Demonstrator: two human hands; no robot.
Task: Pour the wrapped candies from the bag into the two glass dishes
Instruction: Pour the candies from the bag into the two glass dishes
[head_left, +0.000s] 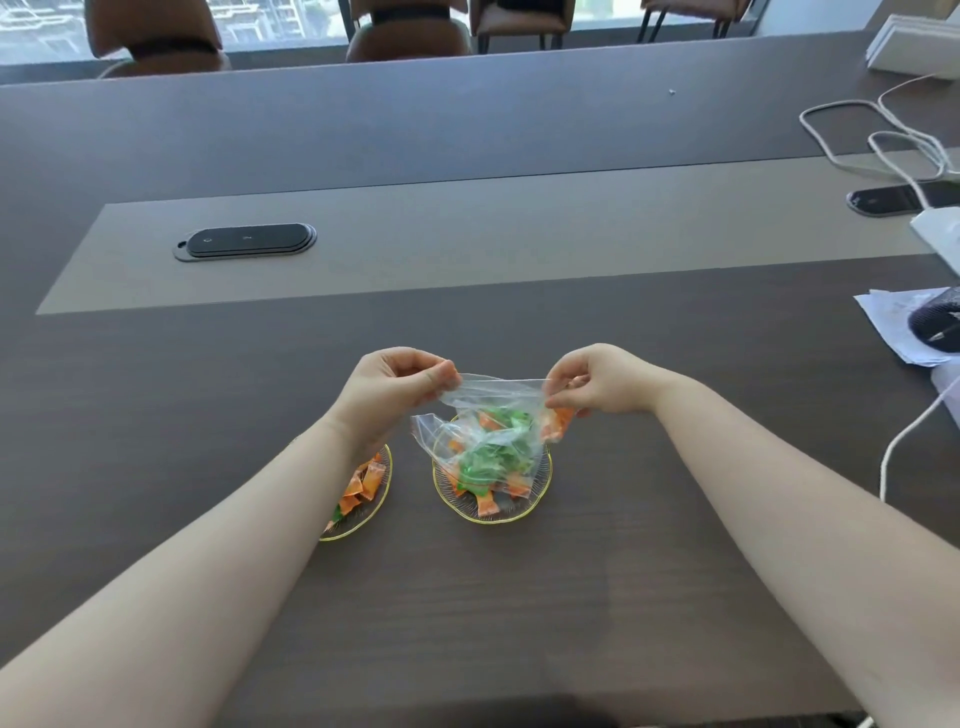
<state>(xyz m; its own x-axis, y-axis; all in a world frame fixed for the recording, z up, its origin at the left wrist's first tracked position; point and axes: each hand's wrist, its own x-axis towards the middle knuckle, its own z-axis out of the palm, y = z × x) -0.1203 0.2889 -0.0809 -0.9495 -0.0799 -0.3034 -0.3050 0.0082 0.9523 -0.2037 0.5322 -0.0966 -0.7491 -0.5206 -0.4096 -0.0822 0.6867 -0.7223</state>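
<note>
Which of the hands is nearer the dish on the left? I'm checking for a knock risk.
Left. The left hand holds the bag just above and beyond that dish, its wrist over it; the right hand is farther off, past the other dish.

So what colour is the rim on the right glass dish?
Yellow-gold, on the clear ribbed right glass dish under the bag; head view.

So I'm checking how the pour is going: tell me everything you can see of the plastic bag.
The clear, crinkled plastic bag hangs over the right-hand gold-rimmed glass dish, pinched at its upper corners by the left hand and right hand. Green and orange wrapped candies show through it, bunched low.
</note>
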